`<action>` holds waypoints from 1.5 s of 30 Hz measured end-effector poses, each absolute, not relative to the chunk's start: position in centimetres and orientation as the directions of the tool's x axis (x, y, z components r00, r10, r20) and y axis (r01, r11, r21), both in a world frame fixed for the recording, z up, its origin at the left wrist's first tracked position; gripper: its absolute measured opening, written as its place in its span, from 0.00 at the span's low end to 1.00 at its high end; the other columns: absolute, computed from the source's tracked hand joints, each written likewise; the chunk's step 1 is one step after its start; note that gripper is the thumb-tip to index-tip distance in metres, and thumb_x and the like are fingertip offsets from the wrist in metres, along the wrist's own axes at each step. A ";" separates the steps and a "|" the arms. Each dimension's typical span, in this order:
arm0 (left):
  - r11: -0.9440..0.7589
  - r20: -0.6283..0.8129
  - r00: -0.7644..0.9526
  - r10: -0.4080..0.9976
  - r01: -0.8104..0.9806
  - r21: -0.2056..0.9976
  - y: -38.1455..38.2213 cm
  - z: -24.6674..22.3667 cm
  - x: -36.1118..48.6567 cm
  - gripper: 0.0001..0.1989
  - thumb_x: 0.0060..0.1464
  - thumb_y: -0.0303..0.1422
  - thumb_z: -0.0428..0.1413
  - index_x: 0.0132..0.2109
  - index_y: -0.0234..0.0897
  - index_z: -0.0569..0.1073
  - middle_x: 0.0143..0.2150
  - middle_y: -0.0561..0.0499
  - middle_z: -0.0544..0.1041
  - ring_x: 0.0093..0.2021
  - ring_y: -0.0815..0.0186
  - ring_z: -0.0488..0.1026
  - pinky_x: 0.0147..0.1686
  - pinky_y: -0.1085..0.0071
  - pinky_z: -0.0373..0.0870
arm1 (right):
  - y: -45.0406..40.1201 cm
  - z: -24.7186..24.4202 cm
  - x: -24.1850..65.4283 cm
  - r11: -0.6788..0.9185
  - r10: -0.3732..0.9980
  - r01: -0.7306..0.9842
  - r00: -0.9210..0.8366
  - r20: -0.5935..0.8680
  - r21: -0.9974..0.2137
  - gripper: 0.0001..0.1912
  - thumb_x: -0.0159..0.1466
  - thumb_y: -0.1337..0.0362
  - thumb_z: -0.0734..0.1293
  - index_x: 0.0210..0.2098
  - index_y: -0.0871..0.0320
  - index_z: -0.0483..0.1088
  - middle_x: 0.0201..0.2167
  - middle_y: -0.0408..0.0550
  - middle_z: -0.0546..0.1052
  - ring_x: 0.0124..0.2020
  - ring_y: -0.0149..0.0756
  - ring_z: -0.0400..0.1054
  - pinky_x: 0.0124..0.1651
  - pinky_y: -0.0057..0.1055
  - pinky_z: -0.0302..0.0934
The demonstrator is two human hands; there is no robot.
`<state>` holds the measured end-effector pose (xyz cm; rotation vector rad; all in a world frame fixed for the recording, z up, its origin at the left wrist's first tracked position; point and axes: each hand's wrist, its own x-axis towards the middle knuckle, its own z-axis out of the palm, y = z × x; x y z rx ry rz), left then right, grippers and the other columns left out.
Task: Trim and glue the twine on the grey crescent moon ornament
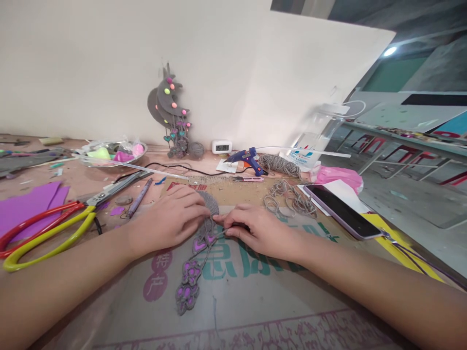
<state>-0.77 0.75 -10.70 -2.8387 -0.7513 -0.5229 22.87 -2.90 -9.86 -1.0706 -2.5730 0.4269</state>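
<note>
A grey yarn-wrapped ornament (189,273) with purple heart and flower shapes lies on a printed cardboard sheet (277,296). My left hand (178,214) rests over its upper part, fingers curled down and pressing on it. Part of a rounded grey yarn-covered piece (209,201) shows just beyond those fingertips. My right hand (259,228) is closed in a pinch on a thin grey yarn strand (220,235) that runs to the ornament near the purple heart. Its index fingertip almost meets my left fingers. What lies beneath the left palm is hidden.
Scissors (87,206), a pen (140,198) and purple foam sheets (32,206) lie left. Behind are a glue gun (246,159), a cutter (248,179), a clock (222,147) and a moon ornament (170,104). Loose yarn (288,197) and a phone (343,211) lie right.
</note>
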 end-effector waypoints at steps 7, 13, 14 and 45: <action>-0.817 0.461 0.721 0.516 0.576 0.014 0.9 -10.7 -0.9 0.13 0.56 0.31 0.49 0.46 0.45 0.74 0.45 0.49 0.72 0.48 0.58 0.66 0.47 0.60 0.60 | -2.9 -9.9 22.9 0.681 0.713 0.593 -0.671 0.203 -0.431 0.05 0.65 0.66 0.61 0.35 0.56 0.69 0.42 0.46 0.76 0.41 0.34 0.68 0.43 0.31 0.62; -0.785 0.429 0.687 0.587 0.613 0.093 1.1 -10.7 -0.5 0.13 0.59 0.38 0.48 0.44 0.43 0.75 0.45 0.48 0.73 0.47 0.59 0.67 0.47 0.61 0.61 | -3.1 -9.9 22.9 0.681 0.716 0.604 -0.667 0.204 -0.413 0.06 0.64 0.67 0.61 0.34 0.56 0.69 0.41 0.46 0.76 0.39 0.33 0.69 0.42 0.31 0.61; -0.751 0.452 0.644 0.618 0.653 0.096 1.3 -10.9 -0.6 0.14 0.59 0.39 0.48 0.46 0.42 0.73 0.48 0.47 0.72 0.49 0.58 0.66 0.48 0.59 0.60 | -3.1 -9.9 22.9 0.673 0.724 0.606 -0.659 0.206 -0.425 0.05 0.64 0.66 0.61 0.34 0.56 0.69 0.41 0.46 0.76 0.40 0.34 0.69 0.42 0.31 0.61; -0.646 0.730 -0.025 0.683 0.448 0.619 -3.0 2.7 -0.8 0.10 0.50 0.37 0.57 0.40 0.41 0.68 0.32 0.54 0.76 0.29 0.68 0.74 0.28 0.72 0.70 | -3.2 -9.7 23.3 0.533 0.846 0.606 -0.364 0.389 -0.590 0.11 0.65 0.59 0.59 0.34 0.57 0.70 0.31 0.46 0.75 0.32 0.33 0.69 0.27 0.25 0.59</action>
